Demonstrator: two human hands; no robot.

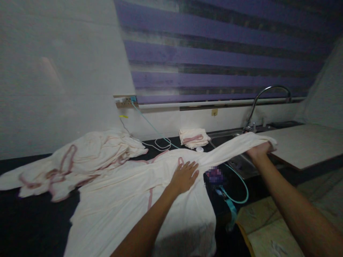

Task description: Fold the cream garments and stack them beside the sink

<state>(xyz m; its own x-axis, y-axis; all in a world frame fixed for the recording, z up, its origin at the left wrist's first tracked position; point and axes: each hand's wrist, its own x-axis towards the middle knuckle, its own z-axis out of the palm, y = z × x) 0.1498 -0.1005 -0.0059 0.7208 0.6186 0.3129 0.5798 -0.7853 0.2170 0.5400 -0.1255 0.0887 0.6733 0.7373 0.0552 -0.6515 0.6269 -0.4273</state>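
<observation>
Cream cloth with pink trim: one garment [120, 207], spread over the dark counter [24, 225] directly in front of the person, its near edge running out of view at the bottom. One sleeve [232, 148] stretches off to the right, raised, across the view of the sink [242, 167].

Left hand [185, 176]: palm down, fingers spread and loose on the garment near the root of the sleeve, nothing gripped. Right hand [259, 150]: at the sleeve's far end, cloth over the fingers. Pinched, or slipped inside? Cannot tell. Hands well apart, sleeve drawn fairly straight between them.

Step in hand, by my reading: pulling the sleeve out to length and smoothing it, left palm as anchor. Body of the garment shows creases, so flattening looks only partly done. Next move, as I judge it, calls for a steady left palm, light tension from the right, and care that the sleeve stays clear of the sink.

Nearby: crumpled heap [93, 148] of similar cloth at left; folded bundle [194, 138] at the back, beside the sink. Small blurred item [215, 175] and teal cord [242, 202] just right of the garment; a snag there seems possible.
</observation>
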